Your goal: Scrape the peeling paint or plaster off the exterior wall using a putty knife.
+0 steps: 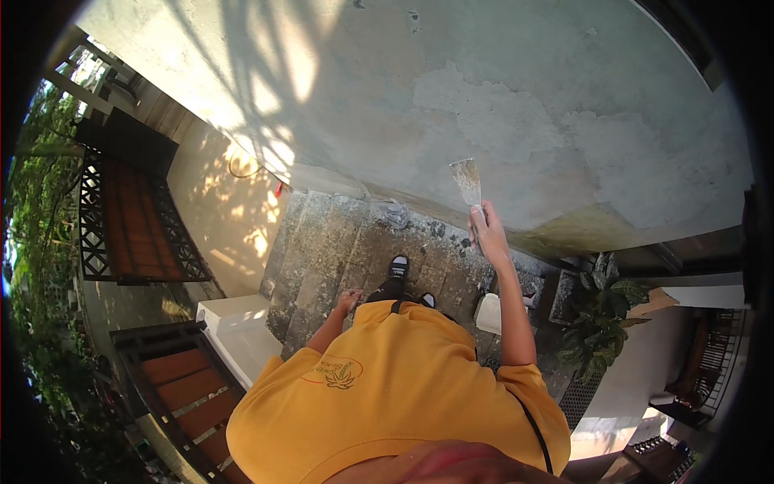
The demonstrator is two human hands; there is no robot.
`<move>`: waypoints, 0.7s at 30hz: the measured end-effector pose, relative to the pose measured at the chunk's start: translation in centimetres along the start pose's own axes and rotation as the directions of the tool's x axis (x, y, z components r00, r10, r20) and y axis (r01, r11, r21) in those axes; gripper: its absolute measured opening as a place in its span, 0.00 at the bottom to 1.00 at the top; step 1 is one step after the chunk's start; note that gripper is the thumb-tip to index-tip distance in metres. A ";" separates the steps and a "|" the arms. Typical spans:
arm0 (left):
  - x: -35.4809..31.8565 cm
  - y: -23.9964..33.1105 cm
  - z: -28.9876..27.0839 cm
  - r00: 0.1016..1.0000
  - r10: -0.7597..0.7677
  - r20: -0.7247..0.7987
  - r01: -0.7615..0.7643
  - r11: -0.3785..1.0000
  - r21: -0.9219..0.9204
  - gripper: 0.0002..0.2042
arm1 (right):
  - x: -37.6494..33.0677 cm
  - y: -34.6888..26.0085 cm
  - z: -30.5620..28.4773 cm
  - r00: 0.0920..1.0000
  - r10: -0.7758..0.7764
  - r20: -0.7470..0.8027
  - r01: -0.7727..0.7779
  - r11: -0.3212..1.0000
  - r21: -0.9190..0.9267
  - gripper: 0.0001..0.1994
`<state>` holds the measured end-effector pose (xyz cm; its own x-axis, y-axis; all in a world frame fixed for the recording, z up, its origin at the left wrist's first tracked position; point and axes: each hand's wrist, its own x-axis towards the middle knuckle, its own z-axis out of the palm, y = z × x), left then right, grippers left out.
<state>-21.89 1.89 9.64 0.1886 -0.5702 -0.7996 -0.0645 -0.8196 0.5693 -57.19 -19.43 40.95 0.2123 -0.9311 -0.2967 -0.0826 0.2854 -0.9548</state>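
Observation:
My right hand (pixel 488 231) is raised in front of the wall and wrapped round the handle of a putty knife (pixel 466 179). The knife's flat blade points up and is smeared with whitish and brownish residue. Behind it stands the wall (pixel 379 105), grey-green and worn, with paler rough patches (pixel 508 113) to the right of the blade. I cannot tell whether the blade touches the wall. Low by my left side, my left hand (pixel 349 301) hangs with its fingers curled in, and nothing shows in it.
I stand on stained stone steps (pixel 322 242). A crumpled clear plastic bag (pixel 396 214) lies by the wall's foot. To the right are a pale block-like thing (pixel 489 314) and a leafy plant (pixel 601 315). On the left stand a white pillar (pixel 238 327) and a brown gate (pixel 181 367).

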 end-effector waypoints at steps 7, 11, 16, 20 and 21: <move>3.1 -5.0 -3.3 0.996 -0.089 -0.001 0.088 0.993 -0.078 0.18 | 0.6 -2.4 1.8 0.988 -0.148 0.033 0.152 0.967 -0.203 0.19; 5.9 -1.3 -5.4 0.985 -0.171 -0.025 0.169 0.983 -0.070 0.18 | 3.5 -4.1 3.4 0.964 -0.264 -0.009 0.236 0.875 -0.422 0.23; 11.7 3.4 -9.0 1.000 0.023 0.012 -0.022 0.998 -0.060 0.17 | 8.5 -7.7 8.3 0.968 -0.238 -0.086 0.194 0.916 -0.352 0.22; 17.9 4.7 -13.4 0.993 0.121 0.002 -0.121 0.993 0.003 0.16 | 14.3 -8.0 12.3 0.903 -0.375 -0.209 0.310 0.907 -0.286 0.21; 18.1 6.3 -13.8 0.987 0.158 0.033 -0.156 0.985 -0.068 0.16 | 15.7 -7.1 12.6 0.899 -0.365 -0.240 0.292 0.911 -0.293 0.21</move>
<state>-5.34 -12.81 1.40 0.1431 -0.6944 -0.7052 -0.0266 -0.7150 0.6987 -41.01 -33.25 42.82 -0.0126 -0.9962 0.0859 -0.2983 -0.0783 -0.9513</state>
